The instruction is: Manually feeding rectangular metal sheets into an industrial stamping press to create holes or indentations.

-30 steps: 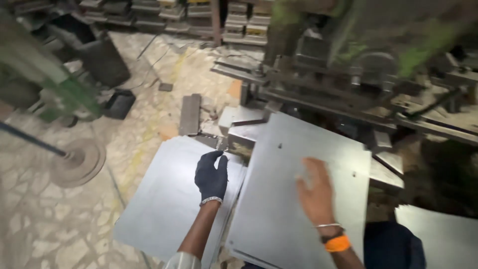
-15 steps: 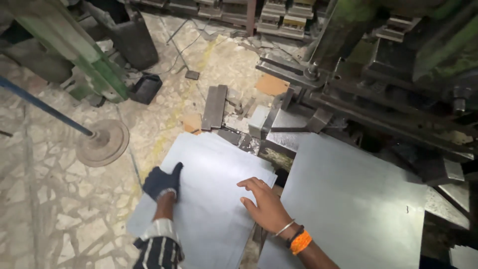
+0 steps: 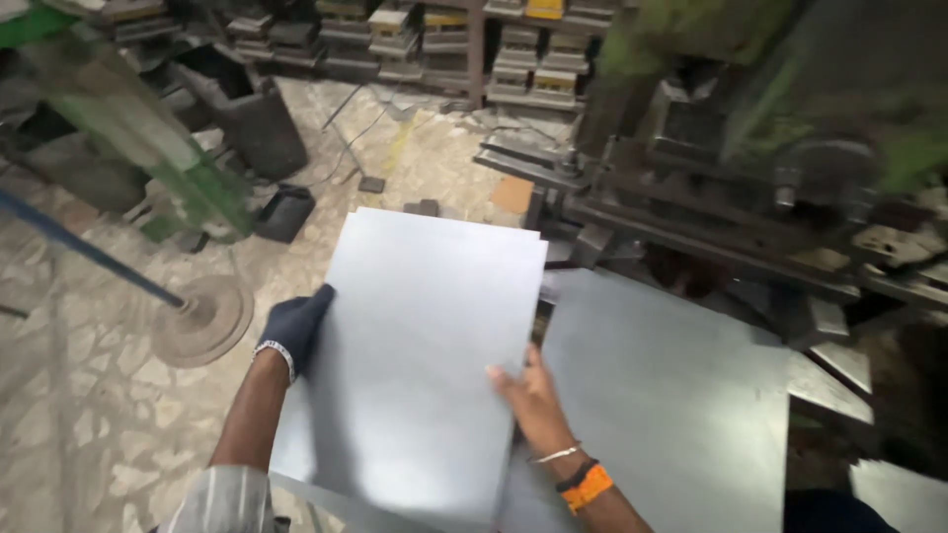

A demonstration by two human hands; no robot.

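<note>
Green press machine [image 3: 750, 148] at right, second sheet [image 3: 671, 395] flat on its desk. Steel sheet [image 3: 425, 345] lifted, tilted up between both hands — gloved left hand [image 3: 296, 326] clamps the left edge, bare right hand [image 3: 528, 395] grips the right (sharp). Best kept level, grip even.

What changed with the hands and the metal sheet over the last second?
Both hands shifted left off the press-side sheet. The gloved left hand and bare right hand now grip opposite edges of the top metal sheet, raised off the stack. The press stayed put.
</note>
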